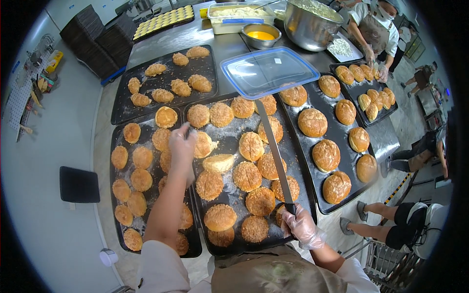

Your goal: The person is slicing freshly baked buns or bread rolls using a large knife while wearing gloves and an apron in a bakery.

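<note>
Golden crusted bun [204,145] sits on the middle black tray [229,139] under the bare left hand [181,146], whose fingers pinch it; the gloved right hand [301,225] grips a long bread knife [273,154], so slicing seems under way; steadying that bun looks needed first.

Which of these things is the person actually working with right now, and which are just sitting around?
In use:
- long bread knife, gripped by the gloved right hand
- left hand over the buns
- middle tray with a cut-open bun

Lying about:
- clear plastic lid
- big metal mixing bowl
- small bowl of yellow liquid
</note>
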A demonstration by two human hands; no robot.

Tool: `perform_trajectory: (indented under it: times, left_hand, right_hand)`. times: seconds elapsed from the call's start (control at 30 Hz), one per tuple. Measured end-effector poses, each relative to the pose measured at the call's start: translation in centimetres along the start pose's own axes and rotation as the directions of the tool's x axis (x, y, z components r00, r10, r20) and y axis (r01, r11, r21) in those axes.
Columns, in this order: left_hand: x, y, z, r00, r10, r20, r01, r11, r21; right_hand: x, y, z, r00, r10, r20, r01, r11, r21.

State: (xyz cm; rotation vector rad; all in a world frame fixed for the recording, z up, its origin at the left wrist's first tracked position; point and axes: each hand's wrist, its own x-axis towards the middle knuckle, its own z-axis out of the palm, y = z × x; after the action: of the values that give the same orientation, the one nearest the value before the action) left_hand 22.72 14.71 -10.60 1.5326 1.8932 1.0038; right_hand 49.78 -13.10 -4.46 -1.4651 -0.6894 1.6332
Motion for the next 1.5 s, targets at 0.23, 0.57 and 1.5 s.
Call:
perform_trajectory:
  times: [0.23,0.57,1.5]
  left_hand:
    - [-3.9,2.8,2.7,0.573,-0.195,0.796,-0.299,0.854,0.425]
    - [-6.5,7.4,-0.5,0.664,-0.087,0.742,0.313,0.934,-0.171]
    - [-13.8,11.7,2.0,0.837,-0.1,0.537,0.492,-0.292,-0.82]
  right_hand:
    - [1.7,-1.4,2.1,0.997,-0.034,0.063,0.04,0.993,-0.107]
    - [1.0,-0.8,1.2,0.996,-0.082,0.048,0.084,0.996,-0.041]
    - [0.2,2.3,2.5,0.976,-0.157,0.153,0.219,0.745,-0.63]
